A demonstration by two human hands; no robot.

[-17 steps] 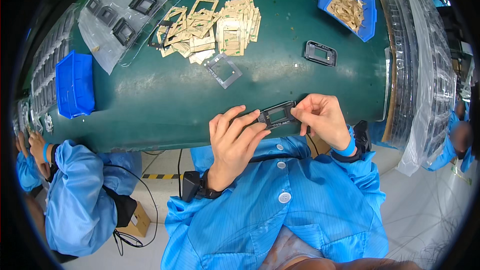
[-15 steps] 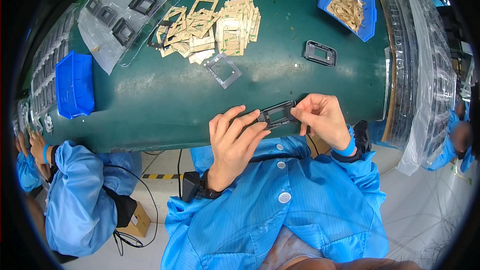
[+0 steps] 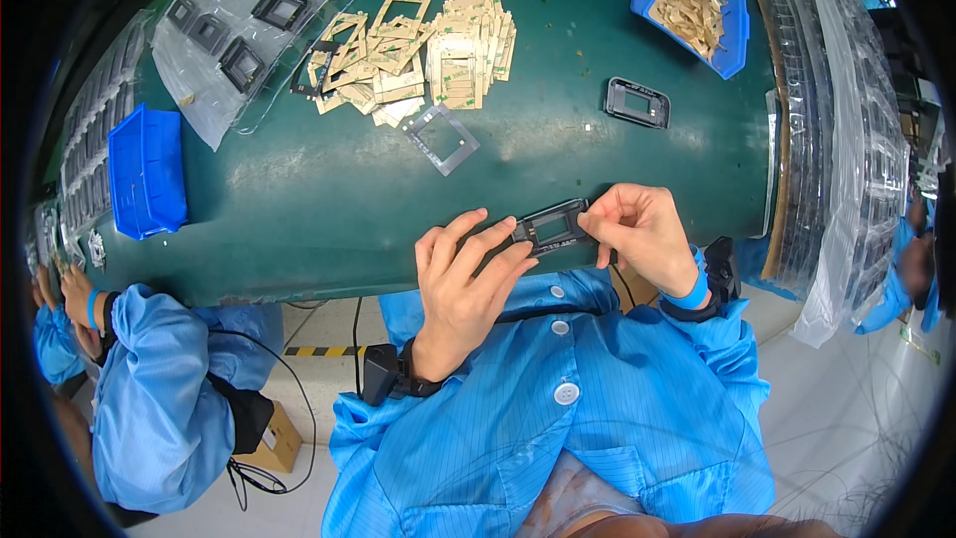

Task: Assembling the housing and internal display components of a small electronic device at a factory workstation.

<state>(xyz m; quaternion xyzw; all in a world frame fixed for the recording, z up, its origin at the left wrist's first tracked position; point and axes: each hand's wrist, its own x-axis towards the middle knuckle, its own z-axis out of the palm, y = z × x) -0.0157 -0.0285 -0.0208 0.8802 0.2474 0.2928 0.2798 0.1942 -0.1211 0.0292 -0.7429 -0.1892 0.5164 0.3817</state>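
A small black plastic frame [image 3: 554,245] with a rectangular window is held tilted at the table's near edge. My left hand [image 3: 460,284] grips its left end, with the thumb and fingertips on the rim and the other fingers spread. At the opposite end, the thumb and forefinger of my right hand [image 3: 645,236] are pinched on the edge, the remaining fingers curled below. Whether a small piece sits in that pinch is hidden. Beyond my hands, a flat grey frame-shaped sheet [image 3: 457,156] lies on the green table. Another black frame [image 3: 637,104] rests farther right.
Tan adhesive frames [image 3: 461,80] lie piled at the back. One blue bin [image 3: 738,40] holds tan scraps; another blue bin [image 3: 149,194] stands left. Black frames lie on a plastic sheet [image 3: 204,90] at far left. Clear trays [image 3: 812,139] are stacked right. A co-worker's sleeve [image 3: 164,379] is at left.
My hands and the black frame stay nearly where they were, with only a slight shift. The things on the table have not visibly moved.
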